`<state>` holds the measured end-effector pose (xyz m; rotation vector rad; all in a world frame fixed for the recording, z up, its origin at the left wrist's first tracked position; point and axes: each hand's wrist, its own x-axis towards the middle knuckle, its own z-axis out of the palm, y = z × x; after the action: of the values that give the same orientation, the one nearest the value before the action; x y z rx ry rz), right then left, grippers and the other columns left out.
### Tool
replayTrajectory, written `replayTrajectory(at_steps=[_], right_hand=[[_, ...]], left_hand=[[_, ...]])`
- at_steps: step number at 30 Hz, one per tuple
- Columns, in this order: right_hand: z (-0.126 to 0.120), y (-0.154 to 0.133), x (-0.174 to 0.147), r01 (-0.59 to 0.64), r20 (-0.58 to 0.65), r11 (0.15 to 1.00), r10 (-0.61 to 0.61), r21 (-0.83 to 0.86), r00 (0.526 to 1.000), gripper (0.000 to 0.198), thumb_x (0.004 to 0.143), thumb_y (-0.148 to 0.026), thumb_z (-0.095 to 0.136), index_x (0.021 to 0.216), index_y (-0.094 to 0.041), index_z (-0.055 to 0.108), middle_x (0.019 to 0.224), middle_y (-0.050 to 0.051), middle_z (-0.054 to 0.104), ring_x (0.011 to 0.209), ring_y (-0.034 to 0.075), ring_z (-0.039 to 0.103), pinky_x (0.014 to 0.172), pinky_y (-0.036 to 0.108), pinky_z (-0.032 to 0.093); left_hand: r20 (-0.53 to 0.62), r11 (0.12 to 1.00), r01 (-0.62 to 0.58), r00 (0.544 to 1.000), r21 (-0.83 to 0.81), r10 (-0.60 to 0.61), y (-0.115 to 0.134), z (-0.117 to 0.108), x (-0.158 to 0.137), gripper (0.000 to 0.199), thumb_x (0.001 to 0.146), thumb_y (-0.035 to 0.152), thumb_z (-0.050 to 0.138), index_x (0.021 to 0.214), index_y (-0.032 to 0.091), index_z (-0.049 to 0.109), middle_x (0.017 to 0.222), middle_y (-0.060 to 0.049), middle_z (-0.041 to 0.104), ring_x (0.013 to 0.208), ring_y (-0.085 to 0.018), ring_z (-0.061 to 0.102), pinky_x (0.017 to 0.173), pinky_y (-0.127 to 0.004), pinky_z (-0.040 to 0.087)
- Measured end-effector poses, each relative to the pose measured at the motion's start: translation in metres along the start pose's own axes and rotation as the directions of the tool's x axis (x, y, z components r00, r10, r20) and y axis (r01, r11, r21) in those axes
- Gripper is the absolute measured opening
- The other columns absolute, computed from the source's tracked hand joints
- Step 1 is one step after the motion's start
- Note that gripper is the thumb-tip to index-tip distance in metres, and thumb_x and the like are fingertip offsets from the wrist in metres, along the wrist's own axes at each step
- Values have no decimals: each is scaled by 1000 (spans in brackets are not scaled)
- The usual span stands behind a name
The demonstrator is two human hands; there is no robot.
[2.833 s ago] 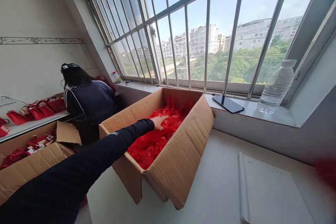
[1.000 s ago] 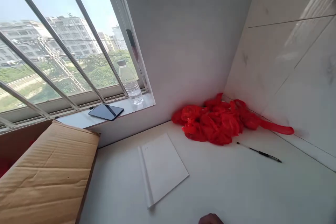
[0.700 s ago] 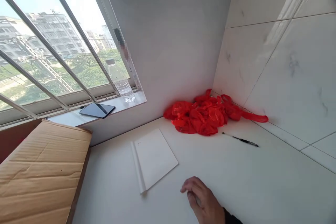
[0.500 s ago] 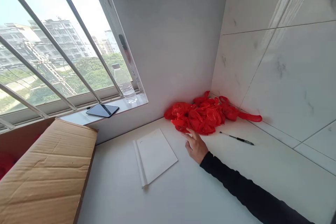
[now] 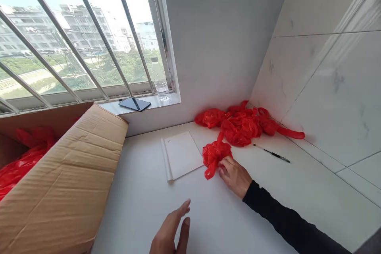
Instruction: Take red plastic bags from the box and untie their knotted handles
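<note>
My right hand grips the edge of a crumpled red plastic bag, its fingers closed on the bag's right side. That bag lies apart from a heap of similar red plastic bags against the wall. At the bottom middle, my left hand hovers over the white surface, thumb and fingers apart, holding nothing. Just left of the gripped bag rests a white folder-like sheet with a rolled left edge.
A cardboard box on the left holds more red bags. On the window sill are a dark phone-like slab and a water bottle. A black pen lies right of the bags. Tiled wall bounds the right side.
My right hand has taken one red bag and drawn it out from the heap toward me. My left hand has entered from the bottom. The view has shifted, showing more inside the box.
</note>
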<state>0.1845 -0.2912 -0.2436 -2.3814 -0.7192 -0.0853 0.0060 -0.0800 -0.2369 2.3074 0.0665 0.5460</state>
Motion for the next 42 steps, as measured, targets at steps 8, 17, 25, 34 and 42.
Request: replayTrajectory(at_steps=[8,17,25,34,42], right_hand=[[-16,-45,-86,155,229,890,-273,429,934,23,97,-18,48,116,-28,59,106,-1,63,93,15,60,82,30,50],[-11,-33,-81,21,88,954,-50,298,995,16,97,-19,46,100,-25,60,98,2,59,89,20,57,79,37,48],[-39,-26,-81,-107,33,927,102,358,994,16,96,-27,50,111,-27,55,107,0,59,91,19,56,79,36,48],[-36,-43,-82,-71,30,914,65,399,997,12,98,-31,50,100,-25,61,94,2,63,84,20,58,77,36,48],[-44,-46,-101,-166,-31,874,203,457,979,30,97,-38,54,126,-30,52,127,7,56,112,26,57,95,47,51]], left_hand=[[55,980,173,984,-94,-169,23,3,0,38,99,32,48,136,33,55,137,-7,56,128,-24,52,102,-44,51],[104,934,297,954,-199,-281,28,15,-8,17,90,35,59,100,24,68,96,-5,68,92,-24,63,72,-34,56],[-86,924,329,933,-195,-350,21,-19,-19,31,96,36,52,125,26,55,128,-8,60,113,-24,60,94,-42,53],[11,1000,7,1000,-16,-6,33,-15,-3,21,94,18,53,104,25,70,96,-2,71,91,-20,62,104,-47,42],[-228,941,294,917,-166,-326,51,-40,-9,17,94,35,60,106,25,67,109,-5,59,102,-22,56,83,-31,46]])
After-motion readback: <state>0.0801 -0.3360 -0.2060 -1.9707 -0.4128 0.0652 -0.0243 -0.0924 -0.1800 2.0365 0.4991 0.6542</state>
